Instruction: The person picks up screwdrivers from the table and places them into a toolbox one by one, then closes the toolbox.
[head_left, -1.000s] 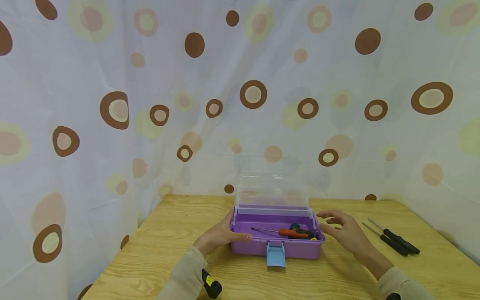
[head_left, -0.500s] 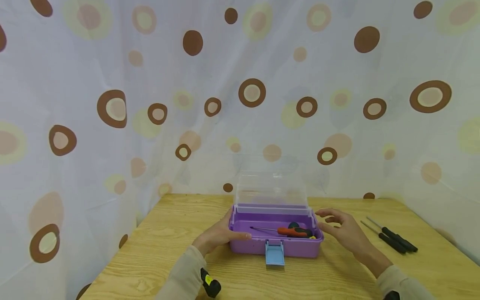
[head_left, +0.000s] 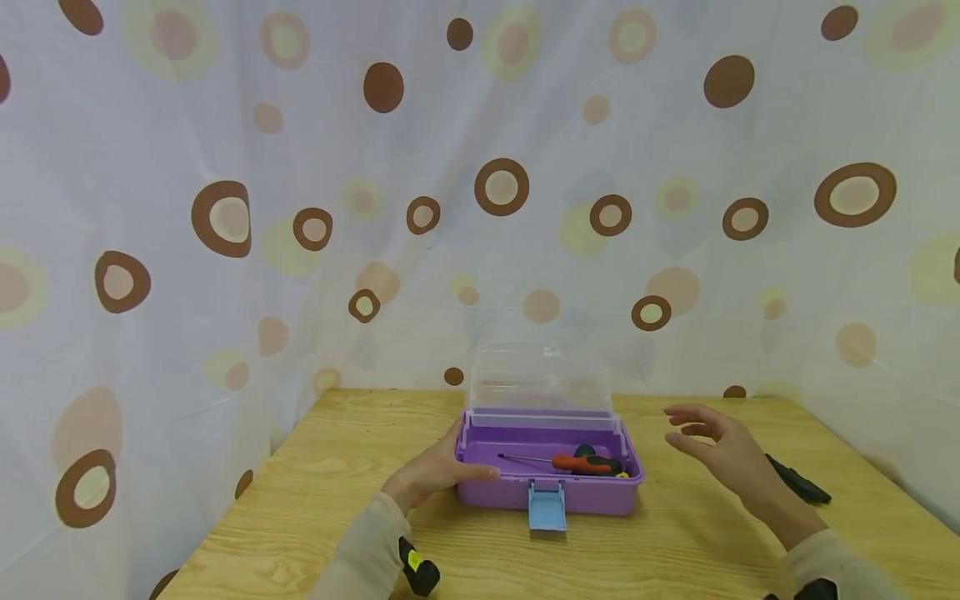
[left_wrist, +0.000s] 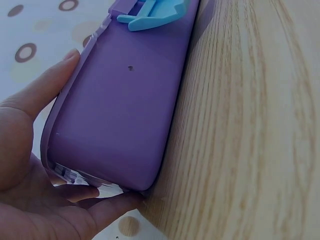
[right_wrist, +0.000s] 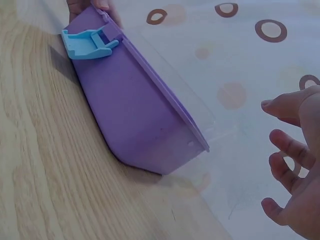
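A purple plastic toolbox stands on the table with its clear lid raised and its light-blue latch hanging down in front. My left hand holds the box's left end, thumb over the front rim and fingers against the end wall. Inside lies a screwdriver with a red and black handle, beside a dark green rounded piece that is partly hidden. To the right of the box, my right hand hovers apart from it with loosely bent fingers, holding nothing.
Black-handled screwdrivers lie on the wooden table at the right, their shafts hidden behind my right hand. A dotted curtain hangs behind the table and along its sides.
My right hand has left the box's right end and moved right, towards the black-handled screwdrivers, now covering their shafts. My left hand stays on the box.
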